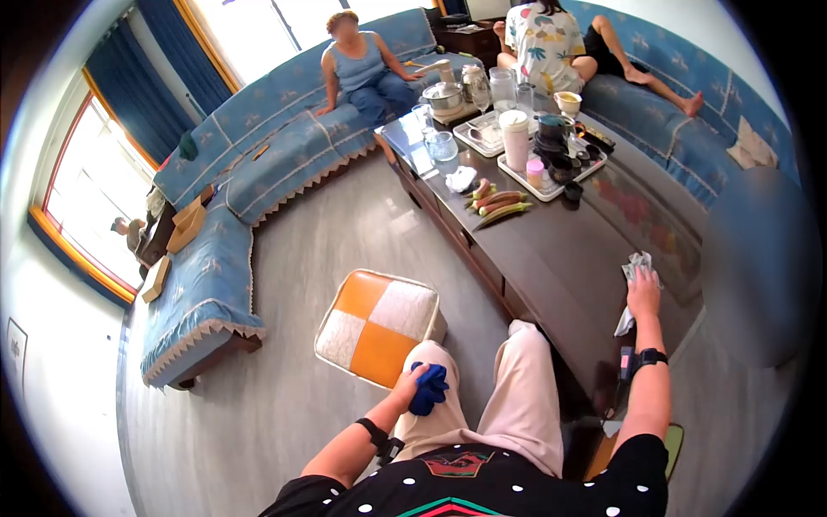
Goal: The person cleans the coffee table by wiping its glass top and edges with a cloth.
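My right hand [643,295] presses down on a crumpled whitish cloth [627,320] on the near right part of the dark coffee table [560,258]. Part of the cloth sticks out below the palm. Over my left knee, my left hand [408,385] is closed around a bunched dark blue cloth [429,389]. Farther along the tabletop lie several reddish and green okra-like pods [500,205], beside a white crumpled tissue [462,179].
A tray [527,185] holds a tall white cup [514,142] and dark teaware. Behind it are a steel pot [445,99] and glass jugs. An orange-and-white stool [379,323] stands left of my legs. People sit on the blue sofa [293,138] around the table.
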`<state>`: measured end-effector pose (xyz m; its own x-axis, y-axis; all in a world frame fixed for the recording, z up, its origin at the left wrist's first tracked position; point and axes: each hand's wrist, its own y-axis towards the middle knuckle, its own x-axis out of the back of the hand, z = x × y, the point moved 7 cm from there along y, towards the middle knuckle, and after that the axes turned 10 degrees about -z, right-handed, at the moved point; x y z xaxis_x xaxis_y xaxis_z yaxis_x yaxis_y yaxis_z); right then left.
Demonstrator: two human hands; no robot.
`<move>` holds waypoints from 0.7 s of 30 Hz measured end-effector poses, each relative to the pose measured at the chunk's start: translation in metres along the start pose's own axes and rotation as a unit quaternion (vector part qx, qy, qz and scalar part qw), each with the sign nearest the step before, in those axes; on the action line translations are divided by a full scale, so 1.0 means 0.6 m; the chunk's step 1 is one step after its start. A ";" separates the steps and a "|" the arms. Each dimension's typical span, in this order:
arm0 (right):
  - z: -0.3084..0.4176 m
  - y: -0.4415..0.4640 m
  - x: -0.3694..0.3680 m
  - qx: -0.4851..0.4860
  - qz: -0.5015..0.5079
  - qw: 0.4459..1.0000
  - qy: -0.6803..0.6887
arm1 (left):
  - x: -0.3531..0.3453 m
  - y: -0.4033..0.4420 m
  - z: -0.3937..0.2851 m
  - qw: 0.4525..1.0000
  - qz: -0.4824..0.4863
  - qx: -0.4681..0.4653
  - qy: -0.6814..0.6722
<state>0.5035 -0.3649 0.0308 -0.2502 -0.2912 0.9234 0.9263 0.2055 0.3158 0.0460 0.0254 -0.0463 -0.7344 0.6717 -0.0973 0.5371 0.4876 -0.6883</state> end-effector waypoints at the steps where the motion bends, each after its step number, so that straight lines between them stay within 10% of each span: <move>1: 0.008 0.015 -0.004 0.013 -0.014 1.000 -0.014 | -0.007 -0.001 0.006 1.000 0.013 0.002 -0.005; 15: 0.374 0.066 -0.084 0.192 -0.085 0.974 0.080 | 0.040 0.080 0.040 1.000 0.000 0.001 0.024; 21: 0.485 -0.029 -0.089 0.220 0.033 0.973 0.067 | 0.019 0.043 0.016 0.999 0.010 0.009 0.036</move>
<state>0.4188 -0.0808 0.0396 -0.1289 -0.3767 0.9173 0.7213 0.5992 0.3474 0.0478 0.0405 -0.0720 -0.6912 0.7203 -0.0590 0.5436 0.4643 -0.6992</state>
